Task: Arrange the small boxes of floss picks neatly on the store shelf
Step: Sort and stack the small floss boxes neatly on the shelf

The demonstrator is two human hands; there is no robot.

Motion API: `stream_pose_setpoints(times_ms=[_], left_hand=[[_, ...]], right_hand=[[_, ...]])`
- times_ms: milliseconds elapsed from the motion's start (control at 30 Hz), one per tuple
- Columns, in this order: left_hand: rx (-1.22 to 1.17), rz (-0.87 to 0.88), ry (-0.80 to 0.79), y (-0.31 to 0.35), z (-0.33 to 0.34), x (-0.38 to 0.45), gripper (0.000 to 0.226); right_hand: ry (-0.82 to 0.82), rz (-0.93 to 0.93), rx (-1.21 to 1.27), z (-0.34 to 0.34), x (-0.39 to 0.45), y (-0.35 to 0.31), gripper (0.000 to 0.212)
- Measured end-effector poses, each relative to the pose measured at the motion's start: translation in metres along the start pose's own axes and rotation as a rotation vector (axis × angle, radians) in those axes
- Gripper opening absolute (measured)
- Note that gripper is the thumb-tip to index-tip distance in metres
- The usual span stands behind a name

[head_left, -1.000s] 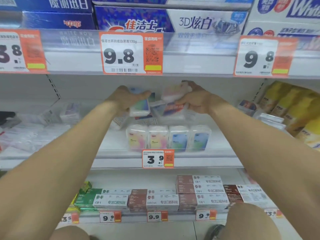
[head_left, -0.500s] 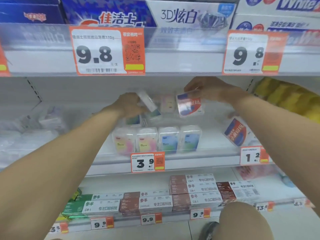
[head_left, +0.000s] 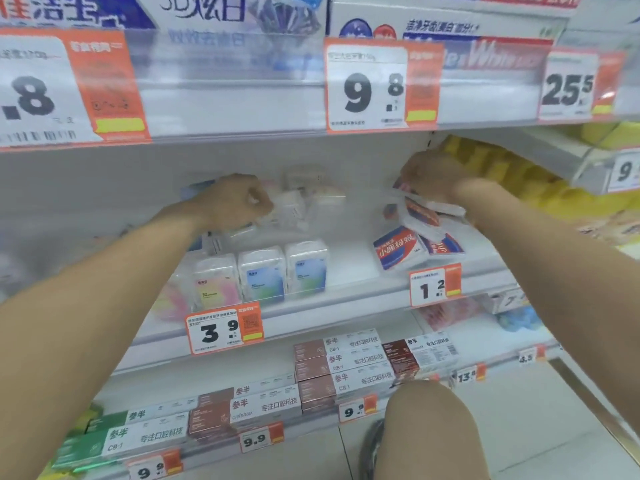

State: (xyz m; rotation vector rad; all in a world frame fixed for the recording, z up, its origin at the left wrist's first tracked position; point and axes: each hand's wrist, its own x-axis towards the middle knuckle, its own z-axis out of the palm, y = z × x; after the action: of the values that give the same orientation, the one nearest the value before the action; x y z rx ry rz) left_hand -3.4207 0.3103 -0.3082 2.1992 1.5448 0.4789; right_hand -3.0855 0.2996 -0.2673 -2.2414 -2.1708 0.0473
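Head camera view, looking forward and down at store shelving, with both bare arms reaching into the middle shelf (head_left: 346,271).

The left hand (head_left: 235,202) is curled into a loose fist toward the far part of the shelf, its fingers closed against a blurred cluster of pale clear boxes (head_left: 298,202); whether it actually grips one cannot be told. Near the front edge, below that hand, a row of floss pick boxes (head_left: 263,277) stands upright side by side, with pink, blue and green pastel labels. The left end of the row is blurred behind the left forearm.

The right hand (head_left: 433,174) is further right and toward the back, fingers bent down over a flat red, white and blue packet (head_left: 419,206) and pinching its top. Just below it, more of the same packets (head_left: 398,249) lie tilted and overlapping in a loose heap on the shelf, near a price tag reading 1.2 (head_left: 434,287). A tag reading 3.9 (head_left: 223,329) hangs on the shelf edge below the pastel boxes.

On the shelf above sit large toothpaste cartons (head_left: 450,29) with orange tags reading 9.8 and 25.5. The lower shelf holds stacked long toothpaste boxes (head_left: 346,365) in brown, white and green. Yellow packages (head_left: 512,171) are at the far right. A bare knee (head_left: 429,427) shows at the bottom.
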Motion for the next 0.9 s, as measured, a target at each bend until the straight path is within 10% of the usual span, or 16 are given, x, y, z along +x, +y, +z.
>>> stream_pose_setpoints(times_ms=[133, 367, 533, 900], left_hand=[[-0.006, -0.048, 0.156, -0.009, -0.016, -0.003, 0.018], [0.290, -0.391, -0.064, -0.058, -0.052, -0.028, 0.037], [0.263, -0.419, -0.288, -0.075, -0.050, -0.037, 0.066], [0.222, -0.447, -0.242, -0.126, -0.076, -0.059, 0.056]], right_hand=[[0.096, -0.209, 0.255, -0.007, -0.016, -0.065, 0.029], [-0.101, -0.554, 0.360, 0.038, 0.004, -0.185, 0.035], [-0.316, -0.522, 0.320, 0.050, 0.020, -0.242, 0.065], [-0.345, -0.433, 0.191, 0.049, 0.047, -0.308, 0.018]])
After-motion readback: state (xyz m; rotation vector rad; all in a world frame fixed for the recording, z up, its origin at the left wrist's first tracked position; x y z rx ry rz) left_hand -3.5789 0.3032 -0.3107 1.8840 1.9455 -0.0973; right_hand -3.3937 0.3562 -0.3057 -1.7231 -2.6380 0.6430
